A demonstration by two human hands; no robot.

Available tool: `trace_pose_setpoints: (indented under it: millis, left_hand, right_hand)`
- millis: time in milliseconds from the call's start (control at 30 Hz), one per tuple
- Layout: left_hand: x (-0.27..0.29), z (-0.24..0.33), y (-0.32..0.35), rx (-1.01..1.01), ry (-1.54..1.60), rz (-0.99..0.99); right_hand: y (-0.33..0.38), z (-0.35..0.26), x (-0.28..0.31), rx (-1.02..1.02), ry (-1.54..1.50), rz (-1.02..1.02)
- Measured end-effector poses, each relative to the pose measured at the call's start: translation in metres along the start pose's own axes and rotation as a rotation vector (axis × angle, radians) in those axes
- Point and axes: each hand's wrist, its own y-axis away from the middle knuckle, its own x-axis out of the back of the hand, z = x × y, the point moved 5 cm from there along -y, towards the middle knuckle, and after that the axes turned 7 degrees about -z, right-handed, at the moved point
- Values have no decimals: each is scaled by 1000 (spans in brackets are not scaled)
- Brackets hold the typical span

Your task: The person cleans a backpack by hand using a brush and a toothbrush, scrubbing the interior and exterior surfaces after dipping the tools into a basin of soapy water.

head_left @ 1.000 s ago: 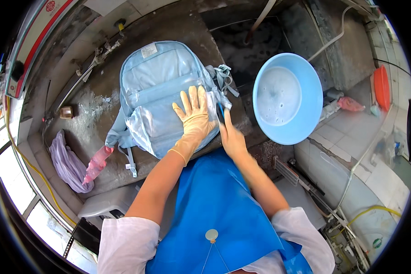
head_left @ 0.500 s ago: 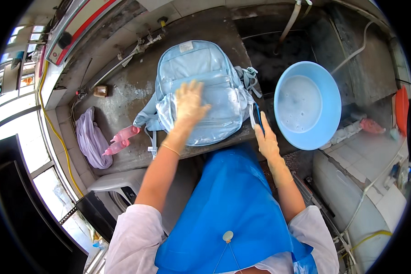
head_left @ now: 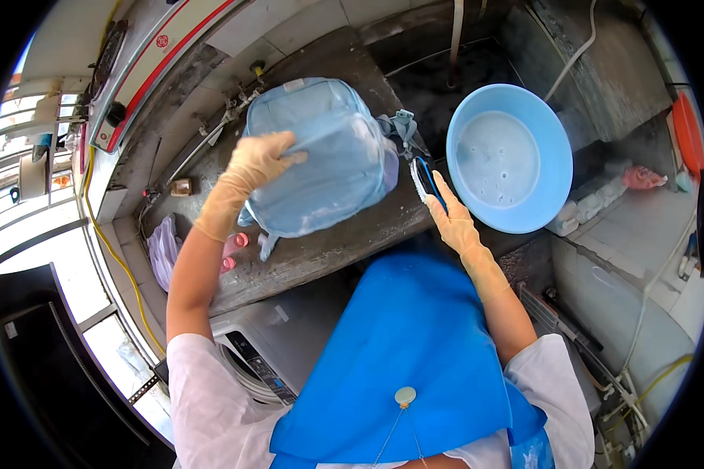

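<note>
A light blue backpack [head_left: 321, 184] lies on the dark stone counter, wet, with whitish suds on it. My gloved left hand [head_left: 262, 160] is closed on a fold of its fabric at the left side, and the cloth is pulled up and smeared by motion. To the right of the bag, above the counter's front edge, my gloved right hand [head_left: 452, 219] grips a scrub brush [head_left: 425, 184] with a blue and black back and white bristles. The bag's strap and buckle [head_left: 403, 125] trail off its upper right side.
A blue basin [head_left: 555, 180] of soapy water stands at the right, by a dark sink [head_left: 422, 78]. Left of the bag are pink bottles [head_left: 233, 248], a lilac plastic bag [head_left: 164, 250] and a brown block [head_left: 181, 187]. A pipe with taps [head_left: 219, 129] runs along the wall.
My left hand went from lying spread on the backpack to gripping its left side. The bag's fabric is raised and shifted. The brush stays in my right hand.
</note>
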Motion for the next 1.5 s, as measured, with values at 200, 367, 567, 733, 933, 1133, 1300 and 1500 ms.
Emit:
trace_pose_setpoints:
  millis: [200,367,567,733,933,1133,1300,1500]
  left_hand:
    - [33,42,47,-220,-550,467]
    - [-118,110,89,-208,-286,213]
    - [-146,158,100,-96,-3,215]
    - [-160,170,105,-37,-37,236]
    - [-161,175,101,-34,45,135]
    - [-126,104,71,233,659,149]
    - [-157,49,6,176,484,-505]
    - [-184,40,-8,81,755,-484]
  right_hand:
    - [7,11,-13,-70,14,17]
    - [19,6,-52,-411,-762,-117]
    - [17,7,-69,-440,-682,147]
    - [-23,-19,-47,-133,-317,157]
    - [-45,-57,-57,-336,67,85]
    - [-17,10,-42,-285,-107,124]
    - [-5,38,-61,-203,-407,136]
    - [-2,52,-73,-55,-289,231]
